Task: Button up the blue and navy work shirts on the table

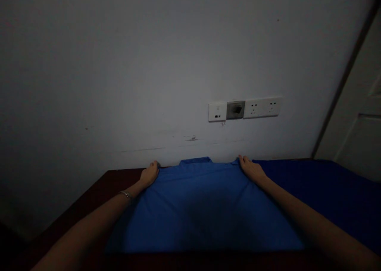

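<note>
A blue collared shirt [166,207] lies spread out in front of me, its collar [195,161] at the far edge near the wall. At the shirt's far left corner, my left hand [150,174] is closed on the fabric; a bracelet circles that wrist. My right hand [251,168] grips the far right corner, beside the collar. Between the two hands the upper edge is stretched fairly straight, with light creases running down from the corners. A dark shadow covers the middle of the cloth.
Under the shirt is a dark red tabletop [98,195] pushed against a pale wall [133,84]. A darker blue cloth [321,191] covers the right side. Wall sockets [262,107] and a switch plate sit above. At the far right stands a door [360,116].
</note>
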{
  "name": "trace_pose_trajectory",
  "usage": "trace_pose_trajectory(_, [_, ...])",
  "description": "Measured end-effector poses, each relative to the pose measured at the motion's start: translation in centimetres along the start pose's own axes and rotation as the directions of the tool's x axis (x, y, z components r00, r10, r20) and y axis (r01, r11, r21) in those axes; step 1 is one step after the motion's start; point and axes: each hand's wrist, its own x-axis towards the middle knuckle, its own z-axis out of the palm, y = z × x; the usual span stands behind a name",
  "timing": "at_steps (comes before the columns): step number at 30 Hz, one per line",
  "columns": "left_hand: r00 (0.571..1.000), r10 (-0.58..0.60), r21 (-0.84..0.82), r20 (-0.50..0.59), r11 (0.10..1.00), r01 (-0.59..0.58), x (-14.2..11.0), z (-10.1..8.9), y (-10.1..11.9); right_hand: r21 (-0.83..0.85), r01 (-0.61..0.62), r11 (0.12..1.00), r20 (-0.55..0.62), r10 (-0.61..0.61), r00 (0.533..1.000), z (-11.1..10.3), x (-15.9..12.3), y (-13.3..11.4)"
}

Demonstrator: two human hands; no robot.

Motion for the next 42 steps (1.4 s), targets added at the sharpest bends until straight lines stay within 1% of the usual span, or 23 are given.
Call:
trace_pose_trajectory(4, [0.999, 0.011, 0.061, 0.036, 0.998, -0.013, 0.3, 0.2, 0.7, -0.033, 0.007, 0.999, 0.003, -0.007, 1.0, 0.6, 0.2, -0.2])
trace_pose_trajectory(7, [1.0, -0.008, 0.085, 0.017, 0.996, 0.007, 0.4, 0.2, 0.9, -0.043, 0.005, 0.999, 0.004, -0.005, 1.0, 0.4, 0.1, -0.1])
trace_pose_trajectory(11, [0.998, -0.01, 0.107, -0.058, 0.994, 0.016, -0.3, -0.2, -0.1, -0.025, -0.011, 1.0, -0.032, 0.01, 0.999, -1.0, -1.0, 0.4])
trace_pose_trajectory(13, [0.999, -0.007, 0.107, -0.052, 0.994, 0.013, -1.1, -0.8, -1.2, -0.003, -0.006, 1.0, -0.04, 0.006, 0.999, -2.0, -2.3, 0.8])
trace_pose_trajectory(15, [1.0, -0.017, 0.104, -0.009, 0.994, 0.018, -2.1, -1.8, -2.5, 0.029, 0.009, 1.0, -0.02, -0.008, 1.0, -3.1, -4.2, 1.5])
trace_pose_trajectory(17, [0.997, -0.027, 0.088, 0.066, 0.996, 0.021, -3.5, -2.9, -4.0, 0.062, 0.015, 0.998, 0.025, -0.016, 1.0, -4.1, -6.4, 2.4])
trace_pose_trajectory(19, [0.985, -0.049, 0.056, 0.167, 0.998, 0.04, -5.1, -3.9, -5.5, 0.098, 0.001, 0.995, 0.084, -0.009, 0.996, -5.0, -8.7, 3.4])
trace_pose_trajectory(21, [0.963, -0.078, 0.009, 0.257, 0.997, 0.078, -7.0, -4.5, -6.8, 0.13, -0.027, 0.991, 0.148, 0.008, 0.989, -5.8, -11.2, 4.3])
trace_pose_trajectory(24, [0.934, -0.112, -0.083, 0.34, 0.985, 0.148, -10.5, -4.3, -8.1, 0.161, -0.052, 0.986, 0.204, 0.019, 0.979, -6.8, -14.7, 4.9])
trace_pose_trajectory(26, [0.908, -0.146, -0.142, 0.393, 0.966, 0.217, -12.9, -3.7, -8.5, 0.177, -0.052, 0.983, 0.203, 0.015, 0.979, -7.2, -16.7, 4.7])
trace_pose_trajectory(28, [0.884, -0.154, -0.196, 0.442, 0.945, 0.263, -15.1, -3.1, -8.5, 0.193, -0.043, 0.98, 0.2, 0.004, 0.98, -7.4, -18.2, 4.2])
trace_pose_trajectory(29, [0.883, -0.147, -0.215, 0.446, 0.94, 0.265, -16.1, -2.8, -8.5, 0.197, -0.035, 0.98, 0.205, -0.007, 0.979, -7.4, -18.8, 3.9])
trace_pose_trajectory(31, [0.902, -0.129, -0.217, 0.413, 0.947, 0.235, -17.5, -2.6, -8.2, 0.198, -0.007, 0.98, 0.22, -0.038, 0.975, -7.3, -19.5, 3.3])
trace_pose_trajectory(33, [0.924, -0.104, -0.194, 0.368, 0.963, 0.185, -18.4, -2.7, -7.9, 0.193, 0.022, 0.981, 0.224, -0.065, 0.972, -7.2, -19.9, 3.0])
trace_pose_trajectory(34, [0.929, -0.096, -0.183, 0.358, 0.968, 0.17, -18.7, -2.8, -7.8, 0.194, 0.036, 0.98, 0.22, -0.079, 0.972, -7.1, -20.1, 2.9])
trace_pose_trajectory(36, [0.932, -0.087, -0.16, 0.353, 0.975, 0.152, -19.0, -3.1, -7.9, 0.197, 0.043, 0.979, 0.22, -0.087, 0.972, -7.2, -20.3, 2.9])
trace_pose_trajectory(38, [0.931, -0.1, -0.131, 0.352, 0.979, 0.154, -19.2, -3.2, -8.0, 0.203, 0.022, 0.979, 0.244, -0.073, 0.967, -7.2, -20.7, 2.9])
trace_pose_trajectory(42, [0.918, -0.124, -0.075, 0.377, 0.984, 0.164, -19.6, -2.7, -8.2, 0.19, 0.004, 0.982, 0.272, -0.056, 0.961, -7.1, -21.7, 2.8])
